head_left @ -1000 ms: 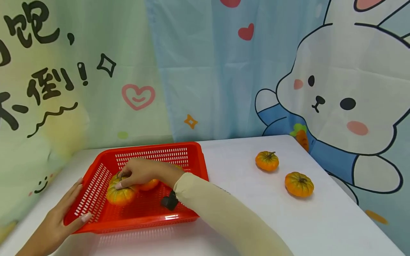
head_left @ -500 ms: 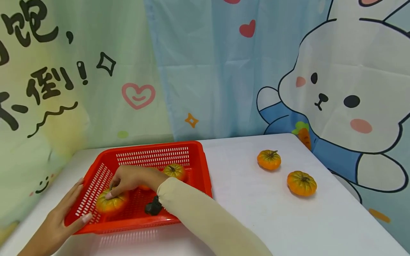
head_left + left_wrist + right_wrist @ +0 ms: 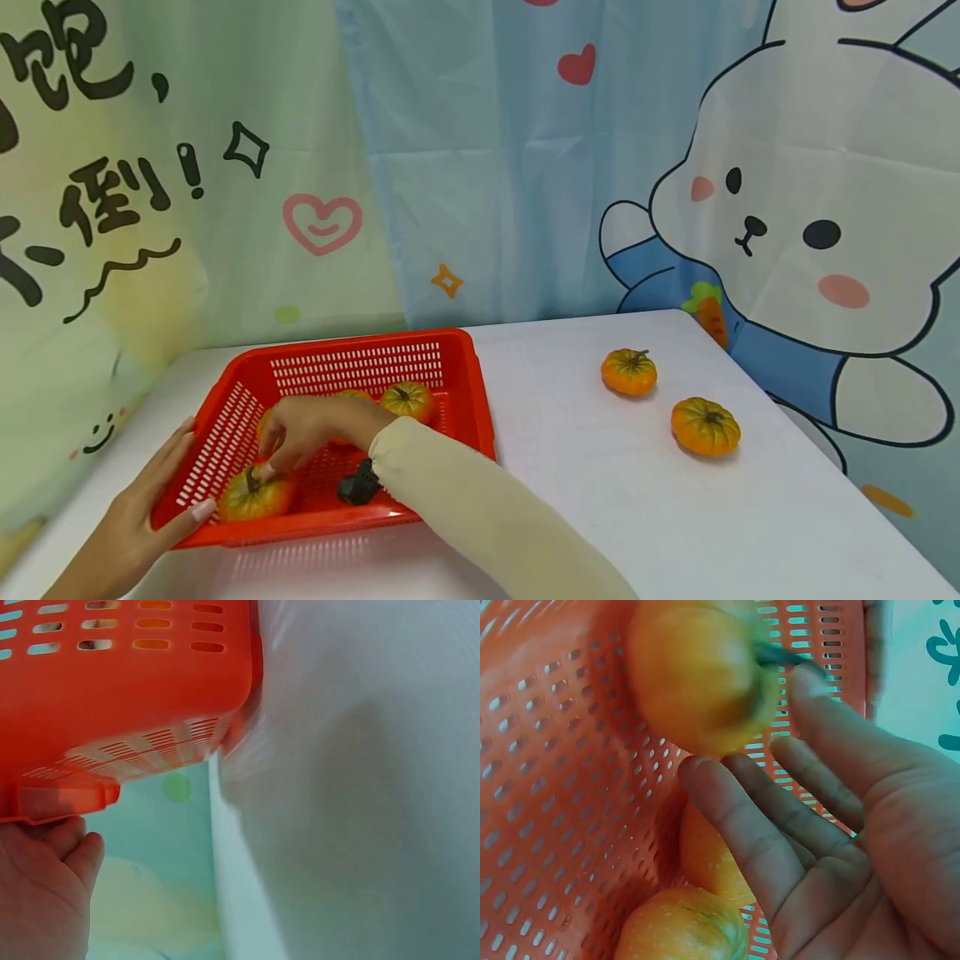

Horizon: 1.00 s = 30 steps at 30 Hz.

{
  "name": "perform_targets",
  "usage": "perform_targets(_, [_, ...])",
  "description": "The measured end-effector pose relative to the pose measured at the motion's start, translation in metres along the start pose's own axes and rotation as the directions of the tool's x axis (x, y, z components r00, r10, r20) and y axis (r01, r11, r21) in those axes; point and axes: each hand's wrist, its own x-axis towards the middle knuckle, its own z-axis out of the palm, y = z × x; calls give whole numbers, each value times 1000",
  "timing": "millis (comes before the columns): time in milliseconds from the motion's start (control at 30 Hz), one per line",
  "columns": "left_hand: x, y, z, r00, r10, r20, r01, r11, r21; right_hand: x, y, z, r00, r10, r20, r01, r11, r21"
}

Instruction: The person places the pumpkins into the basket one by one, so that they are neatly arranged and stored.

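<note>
In the head view, my left hand (image 3: 127,517) holds the near left corner of a red plastic basket (image 3: 352,518), thumb over the rim and fingers along the outer left side. Inside that corner sits a small orange-green pumpkin (image 3: 255,498). My right hand (image 3: 307,429) is just behind it, thumb at its stem. The right wrist view shows the thumb tip beside the stem of this blurred pumpkin (image 3: 697,675), the other fingers loosely extended below it. More pumpkins lie further back in the basket, one small pumpkin (image 3: 408,402) beyond my wrist and others partly hidden by the hand.
Two more small pumpkins, a rear pumpkin (image 3: 628,372) and a nearer pumpkin (image 3: 706,427), rest on the white table (image 3: 570,467) right of the basket. A printed curtain (image 3: 465,167) hangs directly behind the table.
The right hand brought the pumpkin from the basket's middle left toward the near left corner. Its fingers have since loosened, and the hand has shifted slightly back. The left hand stays at the rim.
</note>
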Motion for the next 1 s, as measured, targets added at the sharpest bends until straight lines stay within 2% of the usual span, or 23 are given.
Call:
perform_targets(133, [0, 0, 0, 1000, 16, -2, -16, 1000, -19, 0, 2, 0, 999, 0, 44, 5, 994, -109])
perform_targets(233, [0, 1, 0, 1000, 17, -4, -17, 1000, -23, 0, 3, 0, 997, 6, 81, 1, 997, -78])
perform_targets(367, [-1, 1, 0, 1000, 13, -2, -13, 999, -37, -1, 4, -1, 997, 9, 83, -4, 998, -56])
perform_targets(500, [0, 0, 0, 1000, -3, 6, 3, 999, -41, -5, 3, -7, 998, -43, 42, 47, 994, -102])
perform_targets(700, [2, 0, -1, 1000, -14, 6, 14, 1000, -17, -14, 2, -18, 989, -147, 1, 147, 989, 4])
perform_targets(933, [0, -2, 0, 1000, 8, 0, -8, 1000, -26, -31, 2, -33, 965, -259, -32, 252, 957, -146])
perform_targets(1000, [0, -2, 0, 1000, 11, -2, -11, 1000, -25, -38, 3, -36, 962, -269, -46, 260, 955, -141])
